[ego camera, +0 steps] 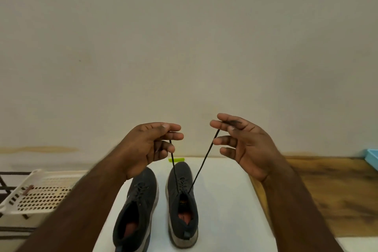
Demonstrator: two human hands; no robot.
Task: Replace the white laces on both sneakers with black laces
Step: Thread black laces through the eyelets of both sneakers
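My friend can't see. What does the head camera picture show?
Two hands, left and right, each pinch one end of a black lace, pulled up from the right sneaker. The left sneaker sits beside it, laced black.

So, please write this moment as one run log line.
left hand: pinches lace end | right hand: pinches other end | black lace: taut, through right sneaker

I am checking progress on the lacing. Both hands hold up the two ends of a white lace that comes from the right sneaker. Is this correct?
Not quite: the lace is black, not white, as the head view shows. The rest holds: the left hand and right hand each hold up one end, and it comes from the right sneaker.
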